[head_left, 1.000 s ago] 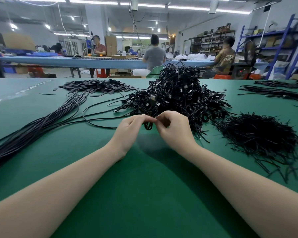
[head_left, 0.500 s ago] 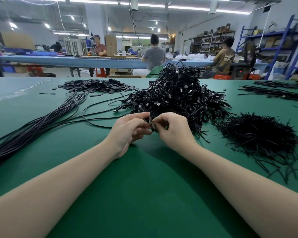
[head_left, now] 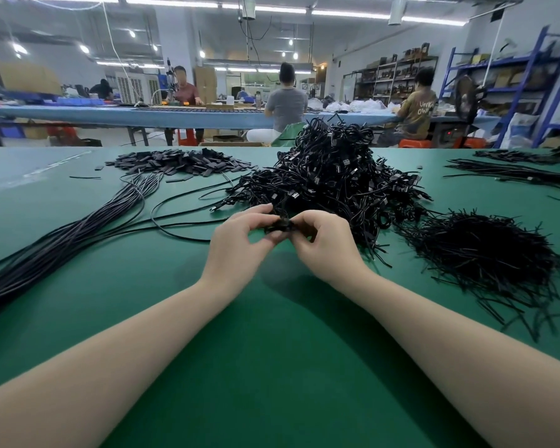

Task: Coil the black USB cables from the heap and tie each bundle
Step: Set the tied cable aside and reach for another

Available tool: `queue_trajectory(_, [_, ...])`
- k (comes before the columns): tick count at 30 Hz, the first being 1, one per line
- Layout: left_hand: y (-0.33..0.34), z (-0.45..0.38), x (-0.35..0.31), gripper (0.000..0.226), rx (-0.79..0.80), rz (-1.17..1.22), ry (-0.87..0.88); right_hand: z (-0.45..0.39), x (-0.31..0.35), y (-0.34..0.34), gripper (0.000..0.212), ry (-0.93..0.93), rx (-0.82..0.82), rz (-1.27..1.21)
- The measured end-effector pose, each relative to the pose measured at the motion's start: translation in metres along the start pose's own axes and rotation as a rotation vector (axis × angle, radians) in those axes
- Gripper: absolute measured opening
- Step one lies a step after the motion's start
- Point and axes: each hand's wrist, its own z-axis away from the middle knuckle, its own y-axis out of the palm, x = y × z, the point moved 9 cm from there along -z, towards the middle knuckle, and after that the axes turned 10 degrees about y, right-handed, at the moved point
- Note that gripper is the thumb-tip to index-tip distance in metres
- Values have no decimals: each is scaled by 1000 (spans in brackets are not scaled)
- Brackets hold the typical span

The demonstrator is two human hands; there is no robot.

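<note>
Both hands, left hand and right hand, pinch a small coiled cable bundle just above the surface before the heap; a slipping fingertip could let the coil spring loose.

Matt green table mat, glossy black cables (metal plug tips)
</note>
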Motion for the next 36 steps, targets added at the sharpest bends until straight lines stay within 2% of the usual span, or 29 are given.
queue_trajectory(2, [-2, 2, 4, 10, -47, 56, -85, 1, 7, -2, 10, -33, -42, 12])
queue_trajectory(5, [2, 5, 12, 16, -60, 313, -243, 7, 20, -5, 7, -132, -108, 76])
queue_trajectory(8, [15, 9, 20, 25, -25, 659, -438, 21, 42, -7, 6, -366, -216, 257])
queue_trajectory(11, [22, 10, 18, 7, 33, 848, -497, 24, 46, -5, 6, -436, -235, 309])
queue_trajectory(12, [23, 10, 19, 13, 46, 876, -494, 22, 43, -6, 6, -410, -217, 265])
queue_trajectory(15, [27, 11, 19, 37, 82, 876, -476, 12, 25, -12, 12, -259, -187, 115])
queue_trajectory(18, [26, 9, 19, 44, 93, 732, -350, 9, 12, -14, 13, -155, -197, 72])
queue_trajectory(21, [15, 5, 19, 37, 34, 551, -253, 9, 12, -10, 13, -149, -171, 72])
queue_trajectory(26, [16, 3, 14, 12, -11, 589, -214, 11, 20, -15, 13, -178, -200, 53])
queue_trajectory(29, [18, 4, 20, 8, 3, 578, -298, 18, 33, -17, 9, -295, -212, 97])
queue_trajectory(33, [26, 12, 30, 16, 29, 791, -537, 27, 49, -13, 12, -471, -263, 288])
queue_trajectory(36, [28, 12, 26, 8, 92, 833, -525, 26, 45, -11, 15, -445, -256, 264])
